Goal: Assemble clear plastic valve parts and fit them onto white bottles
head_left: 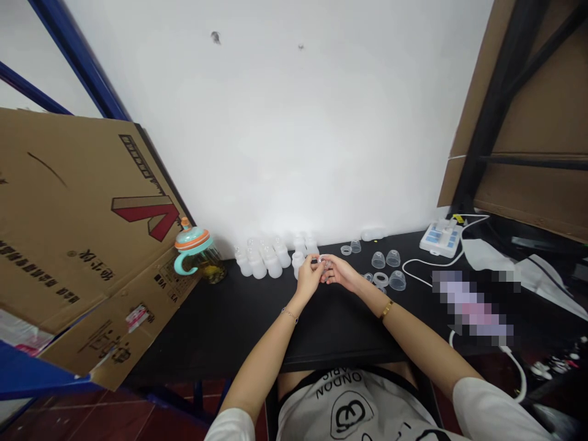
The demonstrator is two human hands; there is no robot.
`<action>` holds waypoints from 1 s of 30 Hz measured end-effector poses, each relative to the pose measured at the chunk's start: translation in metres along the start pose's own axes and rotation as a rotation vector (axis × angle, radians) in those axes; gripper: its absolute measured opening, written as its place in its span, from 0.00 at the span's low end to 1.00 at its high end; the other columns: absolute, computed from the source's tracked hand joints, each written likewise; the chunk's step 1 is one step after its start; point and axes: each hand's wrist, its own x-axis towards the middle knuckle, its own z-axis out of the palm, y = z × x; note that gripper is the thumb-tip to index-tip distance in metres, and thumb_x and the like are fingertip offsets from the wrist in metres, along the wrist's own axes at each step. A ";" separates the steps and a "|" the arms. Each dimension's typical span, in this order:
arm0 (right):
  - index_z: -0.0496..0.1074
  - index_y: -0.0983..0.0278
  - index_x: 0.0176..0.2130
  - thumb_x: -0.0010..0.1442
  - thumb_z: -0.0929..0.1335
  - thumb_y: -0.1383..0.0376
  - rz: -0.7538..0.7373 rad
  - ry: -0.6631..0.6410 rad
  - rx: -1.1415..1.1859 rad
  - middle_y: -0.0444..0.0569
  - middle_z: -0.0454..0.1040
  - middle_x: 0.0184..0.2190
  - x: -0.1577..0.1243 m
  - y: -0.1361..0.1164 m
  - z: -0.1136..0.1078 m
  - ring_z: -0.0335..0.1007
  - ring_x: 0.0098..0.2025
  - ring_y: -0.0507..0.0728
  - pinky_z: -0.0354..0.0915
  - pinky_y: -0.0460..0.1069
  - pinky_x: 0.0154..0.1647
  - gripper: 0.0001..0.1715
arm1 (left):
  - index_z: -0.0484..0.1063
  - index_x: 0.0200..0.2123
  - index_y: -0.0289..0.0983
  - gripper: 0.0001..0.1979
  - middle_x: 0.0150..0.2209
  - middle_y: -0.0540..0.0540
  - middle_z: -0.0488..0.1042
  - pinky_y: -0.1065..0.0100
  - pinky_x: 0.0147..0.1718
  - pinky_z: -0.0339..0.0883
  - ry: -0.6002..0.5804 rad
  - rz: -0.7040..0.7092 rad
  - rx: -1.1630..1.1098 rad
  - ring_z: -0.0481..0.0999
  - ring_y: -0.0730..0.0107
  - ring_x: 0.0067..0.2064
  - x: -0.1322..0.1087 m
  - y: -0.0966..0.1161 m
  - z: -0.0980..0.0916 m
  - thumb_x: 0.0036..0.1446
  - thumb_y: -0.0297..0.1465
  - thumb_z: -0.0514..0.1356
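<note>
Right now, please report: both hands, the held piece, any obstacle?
Left hand, right hand: fingertips together on small clear part. Details too small to tell. White bottle close beside left hand.

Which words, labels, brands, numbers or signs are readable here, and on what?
"ONDON": shirt, upside down, looks cut off.
"ARIS": same shirt, upside down, partly hidden; likely reading.
"®": cardboard box.
Chinese characters and small codes on that box: upside down, too small or blurred to read surely.
Pink-and-white label on the box: too small to read.
Pixelated patch on the right: nothing legible.
</note>
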 end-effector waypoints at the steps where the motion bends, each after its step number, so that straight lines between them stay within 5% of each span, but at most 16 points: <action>1: 0.70 0.64 0.36 0.65 0.63 0.59 -0.003 0.004 -0.003 0.47 0.76 0.24 0.000 0.000 0.000 0.75 0.23 0.53 0.69 0.44 0.23 0.12 | 0.67 0.44 0.38 0.16 0.26 0.51 0.78 0.74 0.18 0.65 -0.002 -0.002 -0.001 0.71 0.75 0.19 0.000 0.000 0.000 0.59 0.43 0.62; 30: 0.71 0.64 0.37 0.63 0.66 0.63 -0.071 0.047 -0.005 0.46 0.76 0.23 0.004 0.008 -0.003 0.73 0.22 0.52 0.71 0.45 0.26 0.06 | 0.68 0.45 0.39 0.13 0.22 0.53 0.75 0.74 0.22 0.65 -0.042 0.088 0.098 0.73 0.72 0.20 0.000 -0.005 -0.001 0.62 0.40 0.58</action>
